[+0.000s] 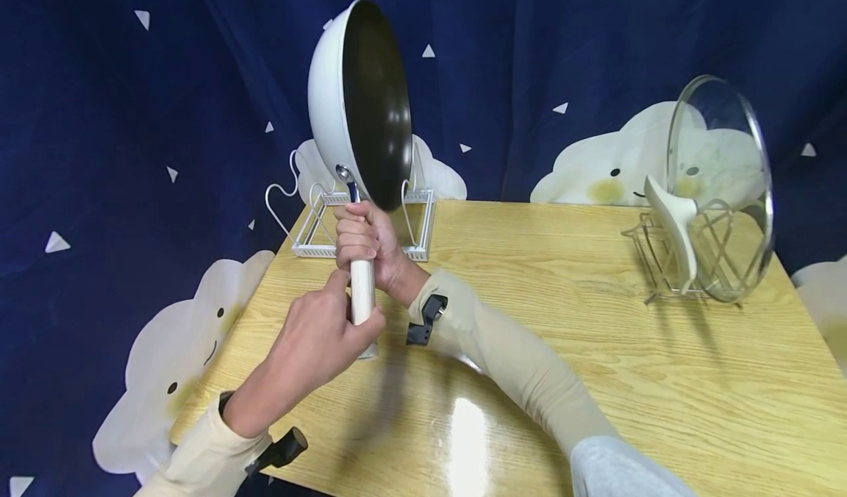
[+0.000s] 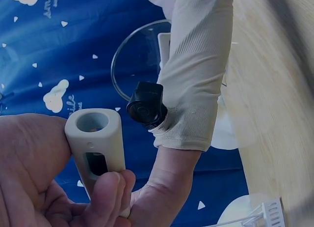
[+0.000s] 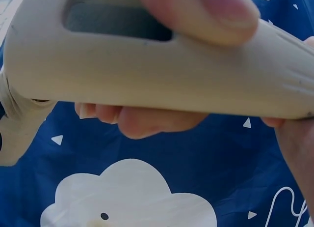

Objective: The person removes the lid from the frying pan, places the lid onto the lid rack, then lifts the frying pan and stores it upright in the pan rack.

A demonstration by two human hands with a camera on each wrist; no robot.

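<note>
A deep wok, white outside and dark inside, is held up on its side above the table, its bowl pointing up and away. My right hand grips the upper part of its pale handle, just below the metal joint. Lower down, my left hand holds the same handle near its end, thumb on one side and fingers on the other. The left wrist view shows the hollow end of the handle between left thumb and fingers. In the right wrist view a thumb presses near the handle's slot.
Behind the wok, a white rack with curved wire dividers stands at the table's back left. On the right, a wire stand bears an upright glass lid with a white handle. A blue curtain hangs behind the wooden table.
</note>
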